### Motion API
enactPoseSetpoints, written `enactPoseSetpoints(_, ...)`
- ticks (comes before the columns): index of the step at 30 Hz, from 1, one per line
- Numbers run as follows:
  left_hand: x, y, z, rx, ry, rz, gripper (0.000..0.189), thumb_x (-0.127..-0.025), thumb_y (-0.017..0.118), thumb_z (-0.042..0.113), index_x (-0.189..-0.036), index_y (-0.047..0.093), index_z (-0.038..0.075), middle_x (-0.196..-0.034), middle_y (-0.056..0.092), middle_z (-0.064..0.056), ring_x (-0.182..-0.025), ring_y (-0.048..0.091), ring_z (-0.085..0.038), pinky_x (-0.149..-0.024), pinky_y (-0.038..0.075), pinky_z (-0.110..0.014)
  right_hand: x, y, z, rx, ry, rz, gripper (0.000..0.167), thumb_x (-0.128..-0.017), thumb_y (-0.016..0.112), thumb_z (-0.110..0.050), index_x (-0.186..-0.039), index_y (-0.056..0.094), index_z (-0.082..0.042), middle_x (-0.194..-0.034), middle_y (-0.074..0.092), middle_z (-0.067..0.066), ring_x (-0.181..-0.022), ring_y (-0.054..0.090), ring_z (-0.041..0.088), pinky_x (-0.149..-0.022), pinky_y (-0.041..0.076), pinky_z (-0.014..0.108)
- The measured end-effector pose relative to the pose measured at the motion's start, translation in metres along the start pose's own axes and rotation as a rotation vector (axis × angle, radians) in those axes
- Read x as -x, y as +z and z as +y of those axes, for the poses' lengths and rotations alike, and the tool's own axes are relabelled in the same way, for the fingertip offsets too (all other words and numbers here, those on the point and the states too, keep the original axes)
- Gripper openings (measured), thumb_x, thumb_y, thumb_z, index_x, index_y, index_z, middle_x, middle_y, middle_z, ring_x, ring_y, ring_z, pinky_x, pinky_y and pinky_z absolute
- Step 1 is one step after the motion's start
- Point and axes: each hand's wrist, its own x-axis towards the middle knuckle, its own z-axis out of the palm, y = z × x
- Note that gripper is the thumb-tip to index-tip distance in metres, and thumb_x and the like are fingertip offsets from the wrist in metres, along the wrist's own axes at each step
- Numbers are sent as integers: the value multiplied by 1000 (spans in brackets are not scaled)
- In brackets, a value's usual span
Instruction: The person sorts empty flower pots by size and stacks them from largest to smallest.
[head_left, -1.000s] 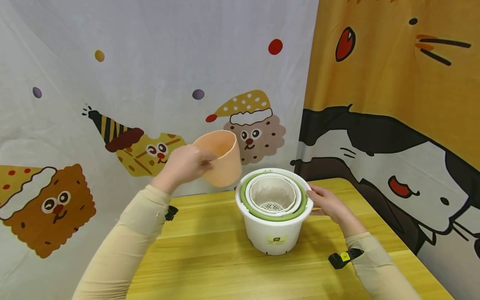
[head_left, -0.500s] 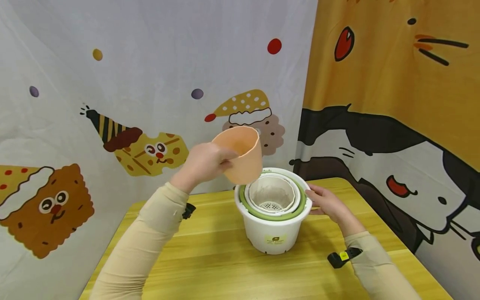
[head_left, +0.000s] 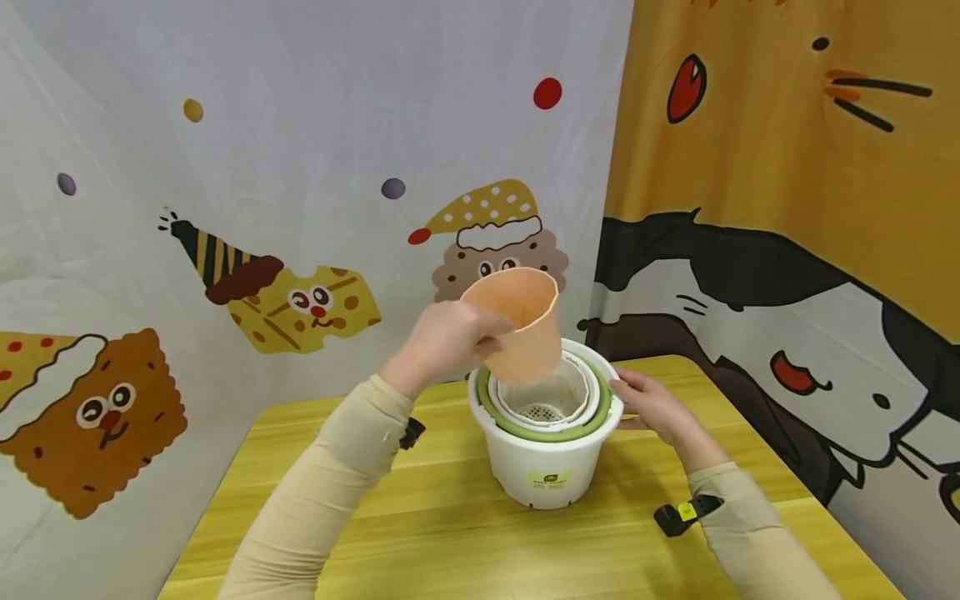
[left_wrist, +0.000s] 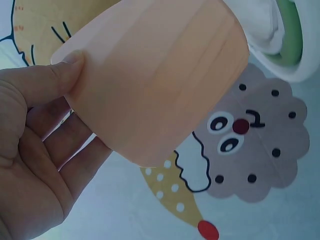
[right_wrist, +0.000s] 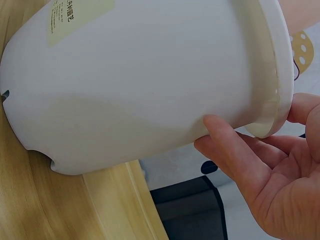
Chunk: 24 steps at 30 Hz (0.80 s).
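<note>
In the head view my left hand [head_left: 459, 340] pinches the rim of a peach plastic flowerpot [head_left: 528, 342], thumb outside and fingers inside. The peach pot is tilted and hangs over the back left of a nest of pots. Outermost in that nest is a large white flowerpot [head_left: 543, 473] with a yellow label, standing upright on the table. Inside it sit a green pot [head_left: 536, 435] and smaller white pots [head_left: 576, 410], the innermost with a perforated bottom. My right hand [right_wrist: 272, 172] grips the large pot's rim at the right, thumb on the rim and fingers against the wall beneath.
The yellow wood-grain table [head_left: 420, 533] ends at the cartoon-printed white curtain [head_left: 300, 108] behind and the orange curtain [head_left: 765, 158] at the right. A black wrist strap device [head_left: 686, 515] is on the right forearm.
My left hand has carried the peach pot rightward, from beside the nest to over it, slightly lower at the end. The right hand and the nested pots have stayed put.
</note>
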Motion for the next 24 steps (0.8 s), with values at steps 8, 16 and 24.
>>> enactPoseSetpoints(8, -3, 17, 11, -49, 60, 29, 26, -82, 79, 11, -105, 79, 22, -97, 75, 9, -73, 69, -14, -57, 55, -32, -1, 0, 0, 4, 6, 4, 60, -106, 45, -28, -154, 26, 2, -143, 41, 33, -107, 63, 32, -82, 58, 43)
enactPoseSetpoints(16, -1, 32, 21, -64, 79, -26, 28, -81, 78, 11, -106, 79, 24, -95, 75, 8, -70, 68, -15, -54, 53, -32, -2, 1, 0, 7, 2, 3, 59, -107, 44, -28, -154, 26, 2, -144, 40, 32, -108, 63, 33, -82, 58, 44)
enactPoseSetpoints(24, 1, 46, 25, -51, 69, -82, 29, -82, 78, 10, -106, 79, 26, -96, 75, 10, -76, 70, -14, -53, 53, -32, -1, 2, -1, 10, 16, 0, 60, -106, 45, -29, -155, 25, 1, -145, 39, 32, -110, 62, 34, -85, 57, 47)
